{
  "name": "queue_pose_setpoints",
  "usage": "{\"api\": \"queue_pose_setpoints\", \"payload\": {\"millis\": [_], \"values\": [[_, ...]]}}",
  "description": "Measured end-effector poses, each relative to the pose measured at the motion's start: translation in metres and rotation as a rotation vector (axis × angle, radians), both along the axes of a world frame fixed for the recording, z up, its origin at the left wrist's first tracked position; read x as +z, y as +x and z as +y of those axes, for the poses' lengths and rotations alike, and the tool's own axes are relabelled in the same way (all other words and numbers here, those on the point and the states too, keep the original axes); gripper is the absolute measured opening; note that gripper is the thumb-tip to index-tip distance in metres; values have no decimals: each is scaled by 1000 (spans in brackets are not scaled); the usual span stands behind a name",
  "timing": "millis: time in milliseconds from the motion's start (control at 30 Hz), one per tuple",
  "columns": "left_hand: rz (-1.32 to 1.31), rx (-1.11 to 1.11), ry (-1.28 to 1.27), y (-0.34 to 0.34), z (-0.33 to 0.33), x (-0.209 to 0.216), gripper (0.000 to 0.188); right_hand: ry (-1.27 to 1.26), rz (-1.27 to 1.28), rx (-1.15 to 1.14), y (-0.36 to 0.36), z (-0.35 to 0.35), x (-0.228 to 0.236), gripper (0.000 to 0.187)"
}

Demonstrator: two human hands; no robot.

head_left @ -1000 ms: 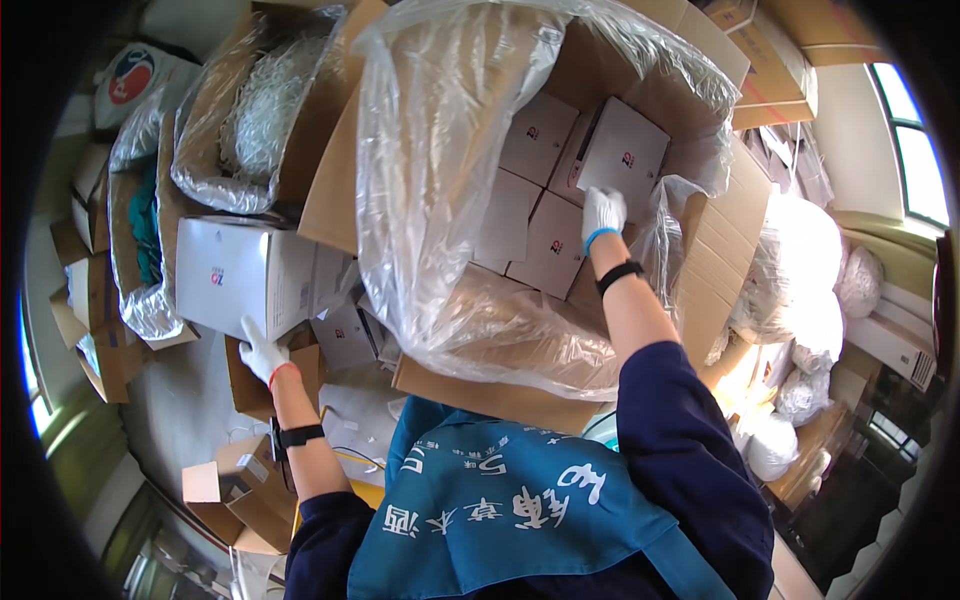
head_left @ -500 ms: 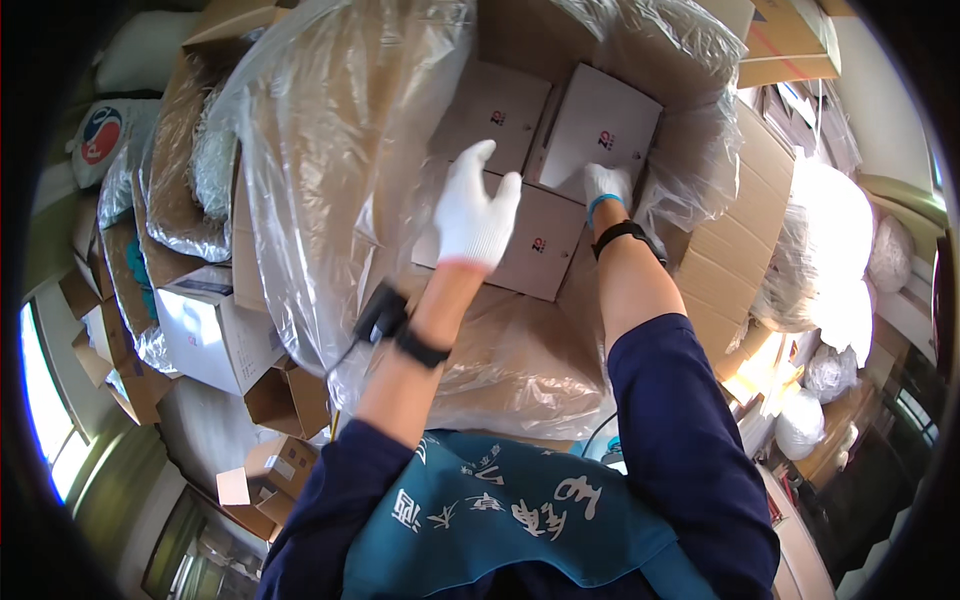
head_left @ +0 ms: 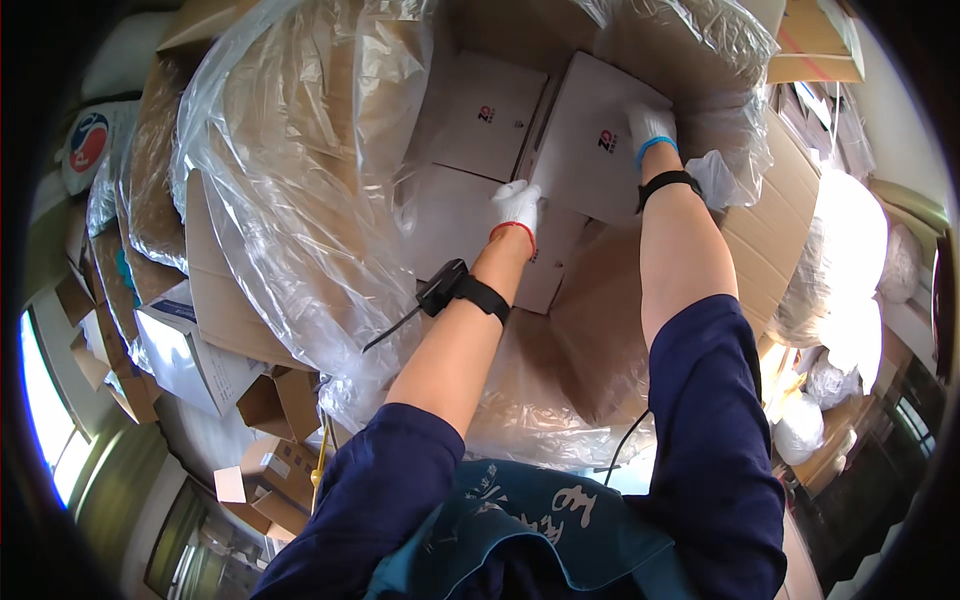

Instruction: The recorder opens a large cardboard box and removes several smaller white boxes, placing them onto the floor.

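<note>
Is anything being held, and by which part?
The topmost white box seems held: right hand at its right edge, left hand at its near-left corner.

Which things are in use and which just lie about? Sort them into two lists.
In use:
- left hand
- right hand
- white box between them
- neighbouring white boxes
- large carton
- clear liner

Apparently just lying about:
- small open carton, lower left
- white bags, right
- printed sack, upper left

Bright window [head_left: 46,415] at left, olive curtain [head_left: 118,450], grey floor [head_left: 203,432], pale wall [head_left: 900,130] at right
</note>
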State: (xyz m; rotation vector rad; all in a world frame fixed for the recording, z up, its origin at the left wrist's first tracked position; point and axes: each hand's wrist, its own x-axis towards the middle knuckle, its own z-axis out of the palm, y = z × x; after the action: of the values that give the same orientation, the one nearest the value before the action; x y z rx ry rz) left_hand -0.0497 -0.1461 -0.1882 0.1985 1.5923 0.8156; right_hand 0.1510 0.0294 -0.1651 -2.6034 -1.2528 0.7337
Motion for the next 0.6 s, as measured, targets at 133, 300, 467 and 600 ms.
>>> {"api": "queue_pose_setpoints", "payload": {"millis": [133, 300, 467, 600], "values": [[-56, 394, -97, -6, -6, 7, 34, -41, -42, 17, -14, -7, 5, 62], [282, 445, -117, -30, -14, -18, 36, 0, 190, 259, -15, -9, -16, 48], [-179, 546, -368, -38, -13, 10, 43, 70, 868, -156, -152, -51, 62, 25], [-350, 462, -305, -38, -44, -40, 39, -38, 307, 109, -167, -38, 61, 51]]}}
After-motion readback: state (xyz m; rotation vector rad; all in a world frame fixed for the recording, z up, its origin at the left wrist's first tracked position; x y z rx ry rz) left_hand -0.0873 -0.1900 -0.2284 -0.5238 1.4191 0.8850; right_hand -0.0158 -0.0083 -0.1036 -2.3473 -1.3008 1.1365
